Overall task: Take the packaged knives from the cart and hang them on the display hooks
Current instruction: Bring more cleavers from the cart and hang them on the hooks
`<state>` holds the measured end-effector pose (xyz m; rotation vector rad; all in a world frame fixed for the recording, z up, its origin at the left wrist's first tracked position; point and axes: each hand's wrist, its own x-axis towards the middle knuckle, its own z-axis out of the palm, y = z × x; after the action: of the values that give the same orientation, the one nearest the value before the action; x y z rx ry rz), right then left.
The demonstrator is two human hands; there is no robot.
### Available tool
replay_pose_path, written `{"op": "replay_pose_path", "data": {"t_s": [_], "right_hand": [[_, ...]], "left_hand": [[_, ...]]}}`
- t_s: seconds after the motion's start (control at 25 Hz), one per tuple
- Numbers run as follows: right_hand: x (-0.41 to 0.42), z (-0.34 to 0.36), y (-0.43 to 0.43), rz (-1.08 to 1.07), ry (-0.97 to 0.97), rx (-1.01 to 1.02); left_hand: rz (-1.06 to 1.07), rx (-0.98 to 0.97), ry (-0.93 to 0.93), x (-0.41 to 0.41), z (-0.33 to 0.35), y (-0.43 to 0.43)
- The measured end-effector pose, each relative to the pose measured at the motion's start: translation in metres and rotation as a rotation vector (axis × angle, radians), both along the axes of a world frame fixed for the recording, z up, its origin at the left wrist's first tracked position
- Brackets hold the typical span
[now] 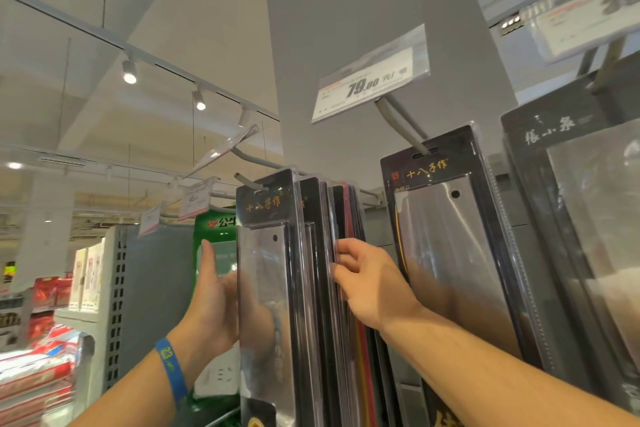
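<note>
price tag point(370, 74): 79.00 元 | front knife package point(266, 270): 十八子作 | right knife package point(450, 246): 十八子作 | far-right package point(571, 218): 张小泉 | green box point(216, 227): 公牛 | wristband point(171, 367): 23

Front knife package point(266, 270) hangs on display hook point(242, 178), stack of packages point(313, 253) close behind. Left hand point(214, 295) at its left edge, right hand point(367, 281) on stack's right edge. Second knife package point(446, 236) to right, below price tag point(370, 80); third package point(571, 218) far right.

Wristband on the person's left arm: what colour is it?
The wristband is blue with yellow-green markings; the head view, the only one, shows it clearly.
</note>
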<state>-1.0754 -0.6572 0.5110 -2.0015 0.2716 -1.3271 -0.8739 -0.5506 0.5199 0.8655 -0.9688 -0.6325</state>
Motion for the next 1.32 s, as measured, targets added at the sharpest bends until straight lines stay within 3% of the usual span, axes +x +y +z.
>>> {"op": "replay_pose_path", "data": {"t_s": [0.2,0.52,0.72,0.92,1.04,1.32], "right_hand": [[-0.003,-0.003,0.004,0.049,-0.037,0.000],[0.006,-0.006,0.017,0.005,-0.114,-0.009],[0.001,-0.007,0.013,-0.013,-0.103,-0.053],[-0.001,-0.010,-0.002,-0.163,-0.224,-0.025],[0.002,-0.009,-0.004,-0.236,-0.203,-0.007],[0.001,0.004,-0.008,-0.073,-0.195,0.163]], "left_hand": [[0.028,0.004,-0.086,0.001,-0.009,0.010],[0.120,-0.064,-0.018,0.000,-0.015,0.007],[0.063,-0.056,0.057,-0.004,-0.010,0.003],[-0.039,-0.013,0.029,-0.005,-0.004,-0.001],[-0.017,-0.005,0.041,-0.001,-0.004,-0.011],[0.040,-0.014,0.093,0.007,0.004,-0.020]]}}
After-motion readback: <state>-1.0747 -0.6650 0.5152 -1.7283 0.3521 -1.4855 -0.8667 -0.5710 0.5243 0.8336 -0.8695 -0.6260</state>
